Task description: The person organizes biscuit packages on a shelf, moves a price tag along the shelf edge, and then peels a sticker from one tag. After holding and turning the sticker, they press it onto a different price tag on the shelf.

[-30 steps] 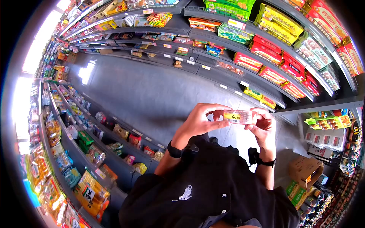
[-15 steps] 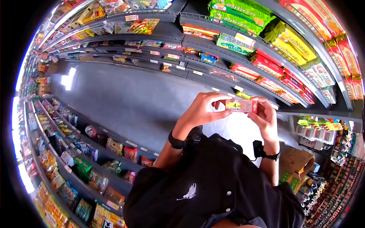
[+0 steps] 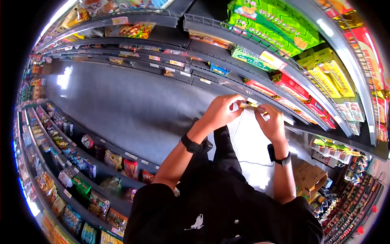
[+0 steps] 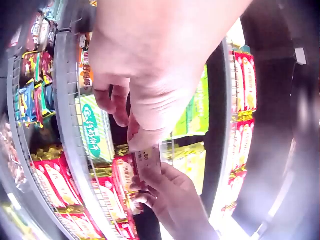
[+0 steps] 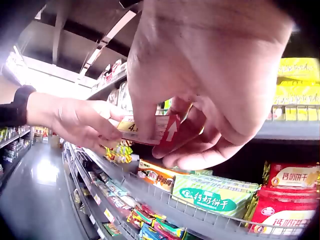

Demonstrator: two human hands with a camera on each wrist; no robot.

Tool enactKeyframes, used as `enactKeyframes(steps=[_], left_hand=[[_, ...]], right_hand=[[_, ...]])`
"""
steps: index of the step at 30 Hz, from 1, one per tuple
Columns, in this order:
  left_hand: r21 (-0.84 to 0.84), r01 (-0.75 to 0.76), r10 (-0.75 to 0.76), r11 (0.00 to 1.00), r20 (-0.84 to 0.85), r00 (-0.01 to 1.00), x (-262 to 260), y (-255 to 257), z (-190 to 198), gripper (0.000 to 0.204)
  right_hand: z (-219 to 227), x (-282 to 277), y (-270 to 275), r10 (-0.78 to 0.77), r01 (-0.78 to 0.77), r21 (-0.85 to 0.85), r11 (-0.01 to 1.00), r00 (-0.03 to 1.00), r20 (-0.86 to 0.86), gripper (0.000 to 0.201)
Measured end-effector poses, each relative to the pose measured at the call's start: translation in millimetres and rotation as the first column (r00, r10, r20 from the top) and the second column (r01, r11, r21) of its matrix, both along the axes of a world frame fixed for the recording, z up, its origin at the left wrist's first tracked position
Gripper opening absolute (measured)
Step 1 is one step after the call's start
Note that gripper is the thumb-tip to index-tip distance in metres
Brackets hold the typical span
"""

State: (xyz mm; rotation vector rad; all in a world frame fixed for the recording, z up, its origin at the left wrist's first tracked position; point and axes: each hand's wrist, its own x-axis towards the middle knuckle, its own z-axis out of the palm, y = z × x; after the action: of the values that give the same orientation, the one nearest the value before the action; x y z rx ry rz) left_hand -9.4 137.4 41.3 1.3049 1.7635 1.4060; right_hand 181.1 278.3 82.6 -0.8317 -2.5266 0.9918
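Observation:
A small price tag (image 5: 170, 131), red and white with a yellow panel and an arrow, is held between both hands in front of the chest. My left hand (image 3: 219, 112) pinches one end between thumb and fingers. At the other end, my right hand (image 3: 271, 124) grips it, its thumb lying over the printed face in the right wrist view. In the head view the tag (image 3: 249, 106) is seen nearly edge-on. From the left wrist, part of the tag's print (image 4: 148, 160) shows between the two hands, the rest covered by fingers.
Shelves ahead carry green snack packs (image 3: 272, 24), yellow packs (image 3: 329, 75) and red biscuit packs (image 5: 285, 210) behind wire rails. Another stocked shelf (image 3: 91, 162) runs along the left. The grey aisle floor (image 3: 130, 93) lies between. An open cardboard box (image 3: 310, 179) stands at right.
The tag has tipped from facing the head camera to nearly edge-on, and both hands have turned with it. The head view has shifted, bringing the shelf ahead closer.

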Motion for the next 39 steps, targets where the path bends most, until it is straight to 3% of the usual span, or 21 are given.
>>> enactKeyframes(steps=[3,9,12,17,19,26,30,39], left_hand=[[-0.008,-0.06,0.059,0.998,-0.129,0.99,-14,27,-45,0.016],[0.07,-0.126,0.142,0.99,-0.307,0.941,-37,86,-103,0.008],[0.149,-0.164,0.214,0.975,-0.444,0.87,-48,104,-121,0.008],[0.159,-0.185,0.239,0.97,-0.469,0.85,-55,123,-162,0.006],[0.145,-0.165,0.218,0.976,-0.53,0.819,-57,123,-173,0.01],[0.192,-0.136,0.217,0.972,-0.504,0.836,-61,121,-205,0.015],[0.26,-0.147,0.272,0.954,-0.555,0.786,-62,123,-215,0.02],[0.207,-0.142,0.244,0.968,-0.648,0.722,-64,120,-226,0.017]], right_hand=[[-43,-20,27,0.059,-0.057,0.089,0.994,0.998,-0.015,0.013],[-112,-46,62,0.004,0.0,0.059,0.998,0.997,-0.074,0.012],[-144,-56,80,-0.009,0.019,0.219,0.976,0.999,-0.049,0.011],[-193,-74,85,-0.121,0.149,0.321,0.935,0.987,-0.105,0.015],[-204,-81,89,-0.115,0.162,0.428,0.889,0.984,-0.132,0.015],[-229,-82,80,-0.161,0.184,0.534,0.826,0.983,-0.089,0.012],[-237,-77,79,-0.177,0.2,0.545,0.814,0.98,-0.094,0.014],[-247,-76,78,-0.148,0.167,0.564,0.808,0.986,-0.079,0.018]])
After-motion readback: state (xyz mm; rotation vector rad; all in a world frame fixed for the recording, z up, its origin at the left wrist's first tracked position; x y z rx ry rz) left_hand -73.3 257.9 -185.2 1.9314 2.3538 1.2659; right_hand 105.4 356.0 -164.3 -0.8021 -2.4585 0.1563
